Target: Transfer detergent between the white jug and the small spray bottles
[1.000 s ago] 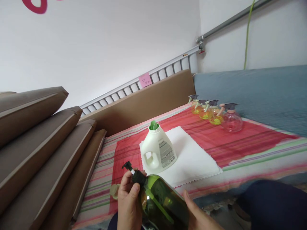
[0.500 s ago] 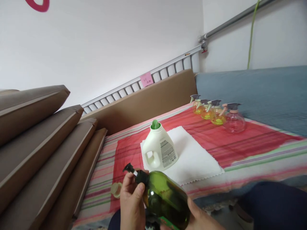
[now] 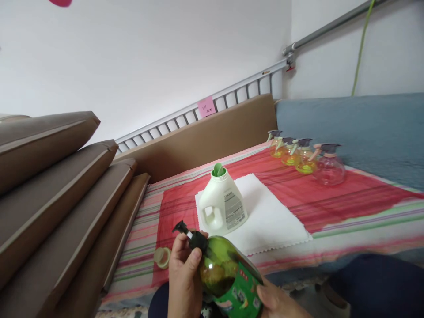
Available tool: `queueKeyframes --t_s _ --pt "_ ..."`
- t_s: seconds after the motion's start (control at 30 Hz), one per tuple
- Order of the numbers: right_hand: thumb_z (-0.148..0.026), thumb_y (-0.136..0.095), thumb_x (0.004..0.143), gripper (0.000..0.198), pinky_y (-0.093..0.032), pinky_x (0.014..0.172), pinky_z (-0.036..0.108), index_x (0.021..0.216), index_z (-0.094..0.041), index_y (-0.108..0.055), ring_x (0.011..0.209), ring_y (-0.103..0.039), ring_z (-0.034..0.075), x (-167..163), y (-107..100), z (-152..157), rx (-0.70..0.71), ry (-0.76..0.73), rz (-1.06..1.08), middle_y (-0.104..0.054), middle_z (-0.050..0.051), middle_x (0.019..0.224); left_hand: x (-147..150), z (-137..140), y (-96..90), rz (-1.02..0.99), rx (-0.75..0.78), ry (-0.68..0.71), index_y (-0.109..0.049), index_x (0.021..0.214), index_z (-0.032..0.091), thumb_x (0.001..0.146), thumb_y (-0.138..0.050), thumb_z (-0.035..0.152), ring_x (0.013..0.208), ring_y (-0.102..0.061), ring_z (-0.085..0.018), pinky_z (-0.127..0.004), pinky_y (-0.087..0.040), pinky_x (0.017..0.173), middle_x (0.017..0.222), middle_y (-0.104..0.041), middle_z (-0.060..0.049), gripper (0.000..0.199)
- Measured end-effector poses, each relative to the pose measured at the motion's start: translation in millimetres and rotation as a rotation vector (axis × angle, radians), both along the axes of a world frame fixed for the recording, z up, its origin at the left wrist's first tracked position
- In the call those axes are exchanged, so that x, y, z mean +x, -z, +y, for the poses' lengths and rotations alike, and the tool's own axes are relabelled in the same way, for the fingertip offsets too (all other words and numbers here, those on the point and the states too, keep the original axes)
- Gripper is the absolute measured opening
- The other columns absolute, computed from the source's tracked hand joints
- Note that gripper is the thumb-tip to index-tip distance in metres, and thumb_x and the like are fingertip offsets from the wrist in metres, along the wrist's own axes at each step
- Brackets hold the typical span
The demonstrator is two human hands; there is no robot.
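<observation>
A green, see-through pump bottle (image 3: 221,260) with a black pump head lies tilted between my two hands, its green label turned upward. My left hand (image 3: 185,265) is closed around the neck just below the pump. At the bottle's base, my right hand (image 3: 273,296) grips the side, thumb on the label. Just beyond stands a white detergent jug (image 3: 217,198) with a green pouring spout in its uncapped mouth. It rests on a white cloth (image 3: 265,216). Left of my left hand, a pale round cap (image 3: 162,257) lies on the striped cover.
Several round spray bottles (image 3: 305,158) with dark heads stand in a row at the back right, some with yellow liquid. Brown cushions (image 3: 76,198) lean along the left. A red cloth (image 3: 179,212) covers the striped sheet. Behind are a padded board (image 3: 198,145) and a radiator (image 3: 232,98).
The pump bottle has been rolled in my hands, so its green label now faces up toward me. Both hands keep hold. The view has shifted slightly.
</observation>
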State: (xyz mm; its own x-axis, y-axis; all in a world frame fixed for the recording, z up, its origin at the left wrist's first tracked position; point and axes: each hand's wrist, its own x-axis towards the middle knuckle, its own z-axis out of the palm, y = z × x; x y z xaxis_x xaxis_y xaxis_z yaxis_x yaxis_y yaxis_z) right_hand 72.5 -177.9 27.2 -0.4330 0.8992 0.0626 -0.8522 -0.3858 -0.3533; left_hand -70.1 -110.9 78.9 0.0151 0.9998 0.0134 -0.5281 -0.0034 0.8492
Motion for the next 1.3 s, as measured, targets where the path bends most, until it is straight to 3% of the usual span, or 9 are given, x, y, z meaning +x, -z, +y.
queueKeyframes --t_s 0.17,0.3,0.43,0.53,0.63,0.83,0.93,1.07,1.3 --pt "-0.066 -0.046 0.079 0.064 -0.048 0.081 0.033 0.114 -0.015 -0.061 0.085 -0.066 0.021 -2.5 1.9 4.3 -0.09 -0.111 0.041 -0.069 0.012 0.105 -1.7 -1.4 1.5 -0.002 -0.006 0.024 -0.061 0.094 0.024 0.057 -0.08 0.025 0.083 -0.068 -0.022 -0.031 -0.053 0.074 0.089 -0.072 -0.004 0.041" --pt "-0.055 -0.062 0.075 0.051 -0.049 0.068 0.025 0.11 -0.018 -0.063 0.078 -0.066 0.018 0.2 6.6 3.2 -0.044 -0.04 -0.023 -0.073 0.009 0.091 0.7 -2.1 3.2 0.021 0.044 0.007 -0.062 0.094 0.021 0.058 -0.079 0.026 0.082 -0.067 -0.022 -0.03 -0.053 0.072 0.089 -0.07 -0.005 0.04" --pt "-0.062 -0.045 0.082 0.056 -0.048 0.062 0.022 0.103 -0.014 -0.066 0.067 -0.065 0.015 1.9 7.6 6.6 -0.027 -0.122 -0.059 -0.073 0.009 0.078 5.3 -3.3 3.2 0.032 0.026 -0.023 -0.062 0.096 0.023 0.055 -0.081 0.025 0.081 -0.067 -0.022 -0.032 -0.054 0.072 0.09 -0.069 -0.005 0.045" --pt "-0.068 -0.042 0.079 0.064 -0.048 0.071 0.027 0.105 -0.014 -0.066 0.077 -0.065 0.019 2.6 7.5 6.1 0.015 -0.107 -0.033 -0.072 0.011 0.092 7.2 -4.6 4.0 0.021 0.011 -0.038 -0.063 0.095 0.024 0.057 -0.08 0.025 0.079 -0.067 -0.02 -0.031 -0.053 0.072 0.09 -0.069 -0.003 0.042" --pt "-0.055 -0.061 0.075 0.049 -0.046 0.073 0.027 0.111 -0.022 -0.063 0.091 -0.063 0.02 4.4 8.0 2.0 0.03 -0.002 -0.015 -0.07 0.007 0.105 8.1 -5.1 4.4 0.03 0.031 -0.012 -0.063 0.096 0.025 0.059 -0.079 0.025 0.08 -0.066 -0.019 -0.029 -0.053 0.072 0.092 -0.069 -0.003 0.04" --pt "-0.062 -0.046 0.081 0.054 -0.044 0.085 0.033 0.107 -0.018 -0.067 0.093 -0.063 0.021 5.5 2.7 5.6 -0.022 -0.11 0.013 -0.071 0.008 0.104 8.7 -3.6 -1.1 0.024 -0.023 -0.029 -0.063 0.09 0.026 0.052 -0.083 0.024 0.078 -0.067 -0.019 -0.028 -0.053 0.071 0.087 -0.069 -0.001 0.042" --pt "-0.058 -0.058 0.076 0.052 -0.044 0.087 0.034 0.112 -0.021 -0.064 0.099 -0.061 0.022 5.9 2.2 6.3 -0.002 -0.116 0.04 -0.067 0.007 0.113 8.4 -2.4 -1.7 -0.014 -0.027 -0.047 -0.063 0.089 0.026 0.051 -0.084 0.022 0.074 -0.067 -0.016 -0.023 -0.053 0.067 0.086 -0.069 0.0 0.044" --pt "-0.05 -0.065 0.074 0.047 -0.046 0.085 0.034 0.11 -0.02 -0.065 0.09 -0.064 0.021 7.5 3.3 5.0 -0.003 -0.103 0.063 -0.069 0.007 0.108 8.8 -2.8 -0.5 0.011 0.001 -0.011 -0.064 0.092 0.025 0.053 -0.082 0.023 0.078 -0.067 -0.018 -0.027 -0.053 0.071 0.087 -0.069 -0.002 0.043" --pt "-0.053 -0.063 0.074 0.047 -0.035 0.101 0.04 0.106 -0.019 -0.068 0.105 -0.06 0.024 4.0 -6.3 9.6 -0.003 -0.078 0.12 -0.072 0.007 0.101 6.9 -6.0 -0.5 0.049 -0.001 0.043 -0.065 0.09 0.023 0.055 -0.081 0.025 0.085 -0.066 -0.023 -0.031 -0.051 0.077 0.087 -0.07 -0.003 0.039"
